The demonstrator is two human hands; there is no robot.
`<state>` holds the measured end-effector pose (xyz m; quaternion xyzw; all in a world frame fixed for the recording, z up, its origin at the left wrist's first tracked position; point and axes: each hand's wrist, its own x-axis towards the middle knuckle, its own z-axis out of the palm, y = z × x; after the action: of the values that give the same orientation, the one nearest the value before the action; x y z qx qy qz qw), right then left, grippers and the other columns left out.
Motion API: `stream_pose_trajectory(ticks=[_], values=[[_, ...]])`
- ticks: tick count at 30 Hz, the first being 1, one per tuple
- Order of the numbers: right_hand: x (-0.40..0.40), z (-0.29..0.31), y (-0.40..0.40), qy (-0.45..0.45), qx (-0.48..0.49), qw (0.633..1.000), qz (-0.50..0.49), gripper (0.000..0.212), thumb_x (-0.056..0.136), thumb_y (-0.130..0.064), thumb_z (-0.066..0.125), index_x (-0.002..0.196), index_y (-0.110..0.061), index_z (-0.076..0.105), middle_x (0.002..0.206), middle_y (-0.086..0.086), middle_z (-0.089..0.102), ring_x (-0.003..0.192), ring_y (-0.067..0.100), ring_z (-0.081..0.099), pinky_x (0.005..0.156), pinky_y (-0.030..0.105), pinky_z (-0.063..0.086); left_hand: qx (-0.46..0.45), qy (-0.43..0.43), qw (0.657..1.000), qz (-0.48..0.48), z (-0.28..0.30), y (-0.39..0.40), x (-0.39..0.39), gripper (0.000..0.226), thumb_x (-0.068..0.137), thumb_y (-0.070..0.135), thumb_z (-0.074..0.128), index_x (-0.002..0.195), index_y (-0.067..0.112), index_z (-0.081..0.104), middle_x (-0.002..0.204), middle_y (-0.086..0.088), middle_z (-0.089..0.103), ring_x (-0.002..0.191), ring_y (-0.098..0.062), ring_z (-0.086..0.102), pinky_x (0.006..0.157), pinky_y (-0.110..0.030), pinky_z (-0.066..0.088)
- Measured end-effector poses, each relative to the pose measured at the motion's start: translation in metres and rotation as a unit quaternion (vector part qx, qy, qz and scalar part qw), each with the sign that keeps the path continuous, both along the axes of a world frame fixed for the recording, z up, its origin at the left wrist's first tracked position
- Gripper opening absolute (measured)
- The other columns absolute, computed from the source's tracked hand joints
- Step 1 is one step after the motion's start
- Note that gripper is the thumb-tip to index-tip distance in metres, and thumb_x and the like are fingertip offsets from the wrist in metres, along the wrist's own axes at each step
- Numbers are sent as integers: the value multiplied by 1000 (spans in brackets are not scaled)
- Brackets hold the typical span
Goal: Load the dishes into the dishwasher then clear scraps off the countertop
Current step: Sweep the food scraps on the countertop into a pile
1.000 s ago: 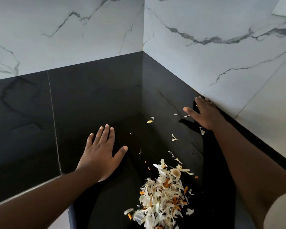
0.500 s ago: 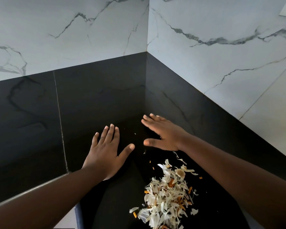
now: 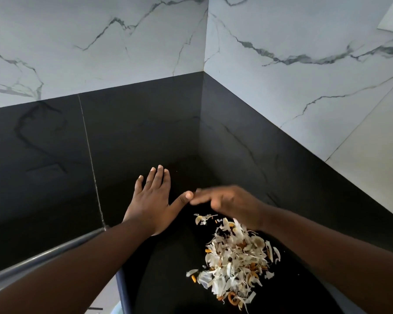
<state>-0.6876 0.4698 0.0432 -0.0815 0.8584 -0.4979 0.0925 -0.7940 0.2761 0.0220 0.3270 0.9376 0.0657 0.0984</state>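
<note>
A pile of white and orange vegetable scraps (image 3: 235, 266) lies on the glossy black countertop (image 3: 145, 143) near its inner corner. My left hand (image 3: 153, 200) rests flat on the counter, fingers straight and thumb spread toward the right. My right hand (image 3: 229, 203), blurred by motion, sweeps low over the counter just behind the pile, its straight fingers pointing left and nearly touching my left thumb. A few loose peel bits (image 3: 202, 218) sit right below my right hand. Neither hand holds anything.
White marble-patterned walls (image 3: 293, 75) meet at a corner behind the counter. A seam (image 3: 90, 155) runs across the black surface at the left. The counter's metal-trimmed front edge (image 3: 43, 254) shows under my left forearm.
My right hand swept from the far right wall leftward and toward me, pushing scattered peel bits into the pile. My left hand stayed flat in place.
</note>
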Motion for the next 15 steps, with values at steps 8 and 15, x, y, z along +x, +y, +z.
stream_pose_trajectory(ticks=[8,15], values=[[-23,-11,-14,9,221,974,50,109,69,-92,14,150,-21,29,159,-2,20,147,8,1,122,37,1,5,-4,1000,0,-1,-1,-1,132,49,87,-32,154,13,-2,161,-4,-12,146,-14,-18,119,-39,-9],[35,8,-14,-80,75,990,90,97,74,-88,26,135,-19,54,148,-3,43,141,0,27,120,35,18,2,-6,1000,0,-1,-1,0,130,51,89,-28,154,14,-1,161,-4,-11,147,-16,-16,119,-40,-8]])
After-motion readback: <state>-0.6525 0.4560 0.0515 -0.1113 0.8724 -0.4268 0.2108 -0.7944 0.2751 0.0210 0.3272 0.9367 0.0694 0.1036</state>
